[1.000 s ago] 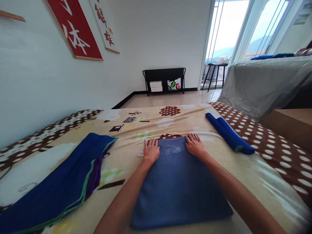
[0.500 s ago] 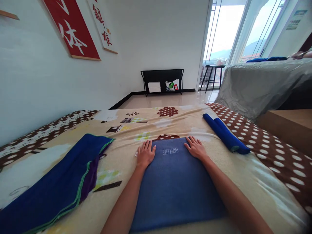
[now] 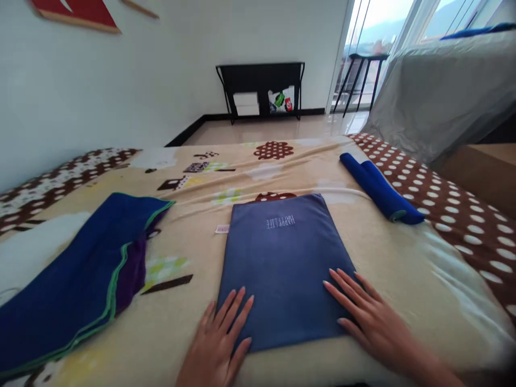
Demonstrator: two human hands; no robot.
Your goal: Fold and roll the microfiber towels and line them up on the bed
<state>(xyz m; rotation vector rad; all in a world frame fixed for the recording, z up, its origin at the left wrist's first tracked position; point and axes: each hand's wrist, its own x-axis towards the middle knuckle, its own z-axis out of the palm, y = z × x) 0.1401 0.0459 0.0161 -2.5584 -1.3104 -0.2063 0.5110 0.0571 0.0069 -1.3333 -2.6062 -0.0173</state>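
A grey-blue folded towel (image 3: 282,274) with "HAPPY LIFE" stitched near its far edge lies flat on the patterned blanket (image 3: 189,328). A small white tag (image 3: 222,229) sticks out at its left side. My left hand (image 3: 220,338) rests with spread fingers on the near left corner of the towel. On its near right edge lies my right hand (image 3: 366,309), fingers spread as well. Neither hand grips anything. To the left is a dark blue towel (image 3: 68,279) with green edging, purple cloth (image 3: 132,271) showing under it. A rolled blue towel (image 3: 379,188) lies to the right.
Brown polka-dot borders (image 3: 463,220) run along the blanket's sides. Beyond it stand a black rack (image 3: 262,80) and a black stool (image 3: 363,75). A plastic-covered table (image 3: 451,80) and a cardboard box (image 3: 484,172) are at the right.
Both my hands have slid from the far corners of the grey-blue towel back to its near part. The view has tilted down, and the other towels lie as before.
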